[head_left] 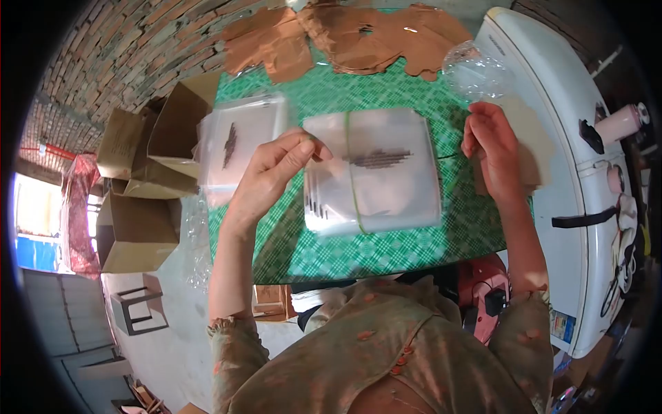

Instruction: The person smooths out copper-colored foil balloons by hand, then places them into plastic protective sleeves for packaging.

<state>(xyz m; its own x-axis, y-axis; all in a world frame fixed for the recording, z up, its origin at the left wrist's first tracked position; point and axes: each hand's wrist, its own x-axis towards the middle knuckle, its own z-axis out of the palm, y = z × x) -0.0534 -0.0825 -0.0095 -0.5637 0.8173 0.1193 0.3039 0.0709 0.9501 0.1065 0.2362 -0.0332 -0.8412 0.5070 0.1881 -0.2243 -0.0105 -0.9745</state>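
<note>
A stack of clear plastic bags (403,196) with dark printed marks lies on the green table, and a thin green band (352,172) runs around it from back to front. My left hand (279,162) is at the stack's left edge, thumb and forefinger pinched together. Whatever is between those fingertips, if anything, is too small to make out. To the right of the stack, my right hand (493,145) hovers apart from it, fingers loosely curled and holding nothing that I can see. Another pile of clear bags (255,124) lies beyond my left hand.
The checkered green tablecloth (331,259) covers the table. Torn brown paper (386,41) lies along its far edge, with crumpled clear plastic (476,72) at the far right. Open cardboard boxes (141,231) stand on the left. A white fridge (545,76) borders the right side.
</note>
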